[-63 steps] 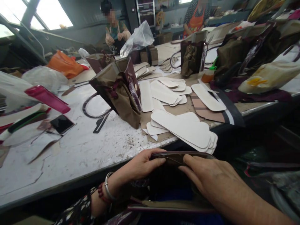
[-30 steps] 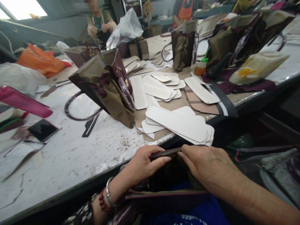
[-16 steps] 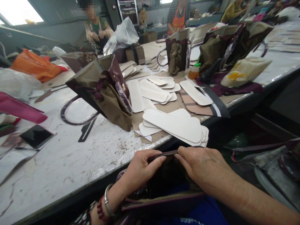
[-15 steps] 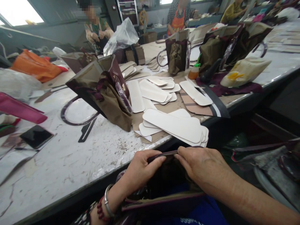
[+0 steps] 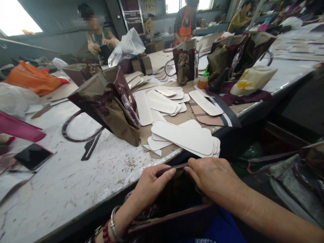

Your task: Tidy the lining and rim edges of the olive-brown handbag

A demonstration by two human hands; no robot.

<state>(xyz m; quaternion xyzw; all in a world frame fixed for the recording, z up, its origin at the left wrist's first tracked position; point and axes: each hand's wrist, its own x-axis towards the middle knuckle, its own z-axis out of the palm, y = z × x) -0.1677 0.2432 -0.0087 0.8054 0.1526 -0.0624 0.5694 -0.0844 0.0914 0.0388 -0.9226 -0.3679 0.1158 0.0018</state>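
Observation:
A dark purple handbag (image 5: 174, 219) sits open in front of me, below the table's front edge. My left hand (image 5: 155, 180) pinches the far rim of the bag, thumb on the near side. Close by on the same rim, my right hand (image 5: 209, 173) grips with its thumb inside and fingers over the edge. The inside of the bag is dark, and the fingers beyond the rim are hidden. Just past my hands, a pile of white rounded panels (image 5: 182, 135) lies at the table edge, partly overhanging it.
Finished-looking bags (image 5: 118, 111) stand on the white table (image 5: 101, 175), with others (image 5: 222, 57) farther right. A small glue bottle (image 5: 203, 81), a plastic jug (image 5: 254, 81) and a dark phone-like slab (image 5: 34, 156) lie about. Several people (image 5: 186, 25) sit or stand beyond.
The view has shifted slightly, so the table things appear a little lower and farther left. Both hands keep their hold on the bag's rim.

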